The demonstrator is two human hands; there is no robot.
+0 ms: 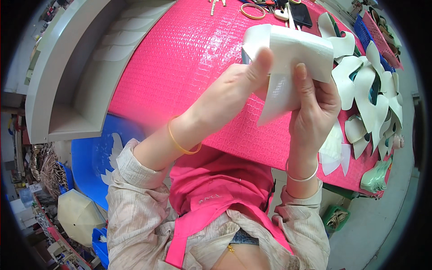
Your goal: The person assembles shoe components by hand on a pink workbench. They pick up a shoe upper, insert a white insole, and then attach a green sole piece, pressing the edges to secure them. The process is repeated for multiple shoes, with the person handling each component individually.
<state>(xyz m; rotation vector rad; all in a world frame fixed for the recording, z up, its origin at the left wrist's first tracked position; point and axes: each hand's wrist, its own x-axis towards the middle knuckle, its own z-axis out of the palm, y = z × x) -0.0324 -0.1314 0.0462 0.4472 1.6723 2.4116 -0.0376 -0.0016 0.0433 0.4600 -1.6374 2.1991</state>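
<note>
In the head view, the near edge of the pink table [180, 63] runs beneath both forearms, from the blue chair [87, 157] at the left to the near right corner. A broad stretch of pink surface lies between the shelf [81, 45] on the left and the hands, giving room on that side. On the right, room is tighter: a heap of white pieces [369, 87] spreads along that edge close to the right hand [317, 101], with a green stack [375, 177] nearer, at the corner. At the far edge, just beyond the hands, lie a yellow ring [253, 11] and a black flat thing [301, 17]. The sheet [306, 45], white and bent over on itself, is held up over the right half of the table. The right hand rises from the near right, its thumb pressed on the near face and its fingers curled round the right side, clamped on the sheet. The left hand [240, 85] reaches across from the near left, thumb raised before the sheet's left part and blurred; its other fingers are mostly hidden, so whether they grip cannot be told.
</note>
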